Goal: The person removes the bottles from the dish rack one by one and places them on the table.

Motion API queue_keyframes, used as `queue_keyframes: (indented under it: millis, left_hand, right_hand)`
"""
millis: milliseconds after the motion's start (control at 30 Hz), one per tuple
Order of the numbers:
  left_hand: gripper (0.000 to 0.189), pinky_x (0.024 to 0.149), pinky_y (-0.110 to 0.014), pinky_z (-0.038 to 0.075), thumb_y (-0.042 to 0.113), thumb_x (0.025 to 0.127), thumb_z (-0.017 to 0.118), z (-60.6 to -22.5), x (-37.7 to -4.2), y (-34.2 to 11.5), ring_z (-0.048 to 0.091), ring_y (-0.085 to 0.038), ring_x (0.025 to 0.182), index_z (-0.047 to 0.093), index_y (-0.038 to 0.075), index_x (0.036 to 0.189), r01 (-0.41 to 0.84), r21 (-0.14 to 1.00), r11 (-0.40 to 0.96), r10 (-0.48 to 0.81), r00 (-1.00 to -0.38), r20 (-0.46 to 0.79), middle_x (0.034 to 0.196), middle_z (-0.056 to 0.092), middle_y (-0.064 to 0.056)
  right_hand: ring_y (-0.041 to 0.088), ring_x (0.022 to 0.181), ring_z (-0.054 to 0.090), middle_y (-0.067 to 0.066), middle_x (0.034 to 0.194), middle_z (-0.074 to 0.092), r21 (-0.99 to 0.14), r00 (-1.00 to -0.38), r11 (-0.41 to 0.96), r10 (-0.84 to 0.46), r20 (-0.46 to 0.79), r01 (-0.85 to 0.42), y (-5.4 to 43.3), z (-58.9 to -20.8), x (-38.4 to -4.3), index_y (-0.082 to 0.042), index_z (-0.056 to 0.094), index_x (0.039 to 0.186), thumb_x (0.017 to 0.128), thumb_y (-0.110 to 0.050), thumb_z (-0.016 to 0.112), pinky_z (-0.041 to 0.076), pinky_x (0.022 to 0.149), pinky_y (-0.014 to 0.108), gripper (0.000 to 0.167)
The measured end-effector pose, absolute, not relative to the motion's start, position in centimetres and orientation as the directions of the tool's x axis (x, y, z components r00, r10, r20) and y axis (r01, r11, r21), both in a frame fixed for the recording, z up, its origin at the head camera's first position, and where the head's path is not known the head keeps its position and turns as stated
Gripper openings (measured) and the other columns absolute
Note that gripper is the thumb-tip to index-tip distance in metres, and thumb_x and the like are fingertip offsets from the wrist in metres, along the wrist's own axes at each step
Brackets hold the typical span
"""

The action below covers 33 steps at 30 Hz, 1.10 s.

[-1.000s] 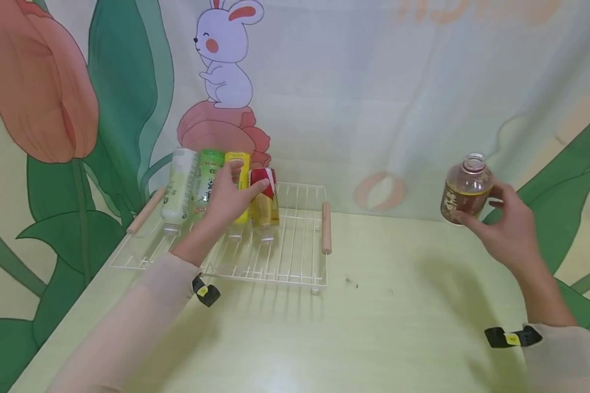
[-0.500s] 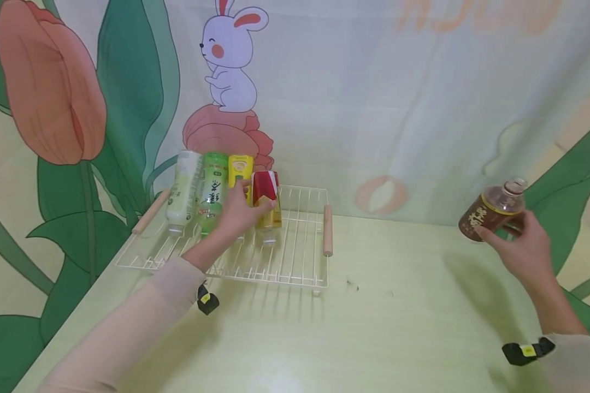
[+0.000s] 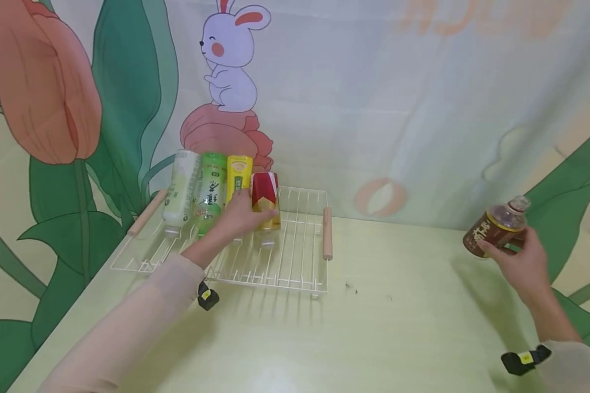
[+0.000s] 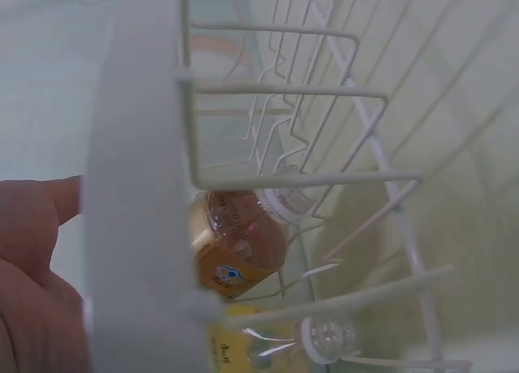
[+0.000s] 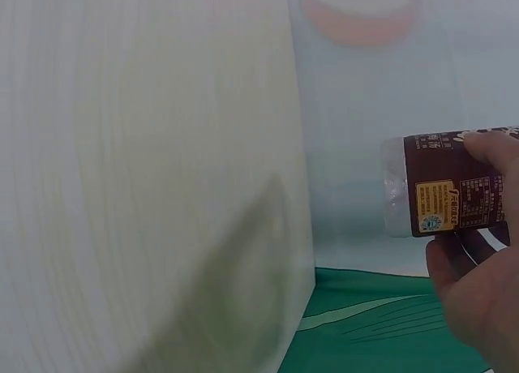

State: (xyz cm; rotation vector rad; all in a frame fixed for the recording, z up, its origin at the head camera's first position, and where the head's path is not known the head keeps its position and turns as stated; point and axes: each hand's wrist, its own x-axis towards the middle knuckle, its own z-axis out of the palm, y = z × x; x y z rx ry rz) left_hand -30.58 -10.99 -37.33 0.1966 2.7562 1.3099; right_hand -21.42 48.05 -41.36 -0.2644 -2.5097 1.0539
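Observation:
In the head view my left hand (image 3: pixel 248 213) reaches over a white wire rack (image 3: pixel 302 284), thumb stretched across a red-and-gold bottle (image 3: pixel 264 188) and fingers by the yellow bottle (image 3: pixel 238 172) beside it. Part of both bottles is hidden by the hand. The left wrist view shows the thumb (image 4: pixel 69 196) behind the rack's side, and the clear necks of these bottles. At the far right, my right hand (image 3: pixel 526 267) holds a dark brown-labelled bottle (image 3: pixel 494 232) above the table, tilted, its clear neck up to the right. In the right wrist view, thumb and fingers grip its label (image 5: pixel 454 182).
A green bottle (image 3: pixel 211 188) and a pale white-green bottle (image 3: pixel 181 188) lie slanted in the rack, necks toward me. Wooden handles (image 3: pixel 327 233) flank the rack. Behind the pale table (image 3: pixel 373 327) hangs a printed curtain (image 3: pixel 324 98).
My left hand has come down and right, from over the yellow bottle to the red-and-gold one. The right hand has moved right and lower, tilting the brown-labelled bottle.

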Motion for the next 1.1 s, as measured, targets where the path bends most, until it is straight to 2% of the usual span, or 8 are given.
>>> queue_keyframes:
  millis: [133,233,367,433,600,667,867,1100]
  left_hand:
    - [0.086,0.110,-0.053,0.049,0.043,0.097,0.074,-36.9,-31.1,-10.5,0.046,-0.036,0.131,0.033,-0.003,0.157,0.073,0.730,0.679,0.156,-0.987,-0.046,0.146,0.045,-0.021]
    - [0.086,0.110,-0.052,0.050,0.042,0.096,0.075,-37.2,-31.6,-10.0,0.046,-0.036,0.129,0.033,-0.004,0.155,0.078,0.715,0.695,0.153,-0.987,-0.042,0.144,0.044,-0.021]
    - [0.080,0.108,-0.050,0.051,0.040,0.095,0.075,-37.6,-32.0,-9.3,0.047,-0.035,0.127,0.038,-0.003,0.152,0.105,0.704,0.702,0.165,-0.986,-0.017,0.142,0.046,-0.021]
    - [0.079,0.107,-0.049,0.052,0.038,0.095,0.075,-37.7,-32.0,-9.0,0.048,-0.035,0.126,0.038,-0.002,0.151,0.116,0.700,0.705,0.168,-0.986,-0.006,0.142,0.047,-0.021]
    - [0.083,0.106,-0.048,0.053,0.038,0.094,0.076,-37.4,-31.8,-8.5,0.050,-0.035,0.123,0.036,-0.003,0.154,0.117,0.662,0.740,0.150,-0.989,0.007,0.143,0.047,-0.022]
    - [0.083,0.105,-0.048,0.053,0.038,0.094,0.077,-37.2,-31.8,-8.4,0.050,-0.035,0.122,0.036,-0.003,0.154,0.113,0.644,0.757,0.143,-0.990,0.006,0.141,0.049,-0.022]
    - [0.082,0.103,-0.045,0.054,0.038,0.094,0.079,-37.6,-32.1,-8.0,0.052,-0.034,0.120,0.036,-0.002,0.151,0.098,0.614,0.783,0.140,-0.990,-0.021,0.138,0.052,-0.020]
    - [0.079,0.099,-0.041,0.054,0.039,0.097,0.076,-38.9,-32.1,-7.8,0.055,-0.033,0.116,0.034,-0.002,0.150,0.106,0.592,0.799,0.138,-0.990,-0.009,0.133,0.054,-0.021]
  right_hand:
    - [0.033,0.121,0.049,0.004,0.131,0.049,-0.720,-0.896,0.691,0.359,0.263,0.065,48.9,-42.2,-21.5,-0.001,0.034,0.152,0.097,-0.042,0.077,0.046,0.073,0.011,0.081]
    - [0.034,0.122,0.049,0.005,0.132,0.048,-0.719,-0.889,0.686,0.393,0.233,0.115,49.7,-42.8,-21.6,0.000,0.031,0.156,0.096,-0.046,0.076,0.045,0.072,0.014,0.088]
    - [0.033,0.115,0.050,0.016,0.136,0.049,-0.693,-0.877,0.691,0.444,0.185,0.204,50.9,-43.5,-21.2,0.004,0.026,0.158,0.096,-0.052,0.073,0.046,0.071,0.022,0.096]
    - [0.039,0.117,0.050,0.026,0.141,0.047,-0.673,-0.877,0.702,0.451,0.168,0.232,51.6,-43.8,-20.7,0.007,0.023,0.158,0.097,-0.053,0.071,0.045,0.071,0.029,0.097]
    - [0.054,0.124,0.046,0.041,0.147,0.037,-0.651,-0.899,0.724,0.413,0.144,0.228,53.0,-44.7,-20.0,0.012,0.016,0.157,0.100,-0.050,0.068,0.044,0.071,0.033,0.098]
    - [0.055,0.124,0.046,0.042,0.146,0.037,-0.645,-0.901,0.730,0.408,0.146,0.226,53.5,-45.1,-19.9,0.013,0.016,0.156,0.100,-0.050,0.068,0.043,0.071,0.034,0.099]
    - [0.061,0.125,0.044,0.046,0.144,0.037,-0.650,-0.910,0.728,0.393,0.135,0.218,54.2,-45.9,-19.8,0.017,0.017,0.153,0.100,-0.049,0.068,0.047,0.083,0.062,0.099]
    - [0.063,0.127,0.043,0.048,0.145,0.036,-0.639,-0.918,0.741,0.372,0.137,0.206,54.3,-46.5,-20.1,0.018,0.018,0.153,0.102,-0.046,0.068,0.045,0.090,0.068,0.096]
